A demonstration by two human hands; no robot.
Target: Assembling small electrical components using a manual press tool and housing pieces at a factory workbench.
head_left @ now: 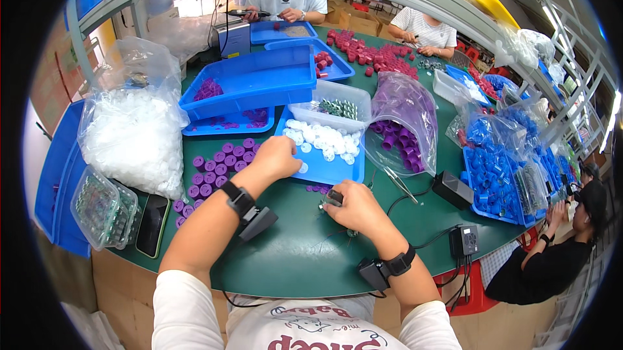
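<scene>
My left hand (280, 157) is at the left edge of a blue tray (321, 171), its fingers curled down beside a loose white disc (303, 167); what they pinch, if anything, is hidden. Several round white plastic pieces (328, 139) lie heaped in that tray. Over the green table, my right hand (360, 208) grips a small dark part (334, 198) between thumb and fingers, with thin wires near it. Left of my left hand stand rows of purple round caps (220, 169). Small purple pieces (317, 188) lie between my hands.
A bag of white pieces (133, 136), a phone (152, 225) and clear boxes (104, 210) are at left. Tweezers (401, 184), a black box (452, 190) and an open bag of purple parts (405, 116) lie right. Blue bins (250, 84) stand ahead. Other people sit around the table.
</scene>
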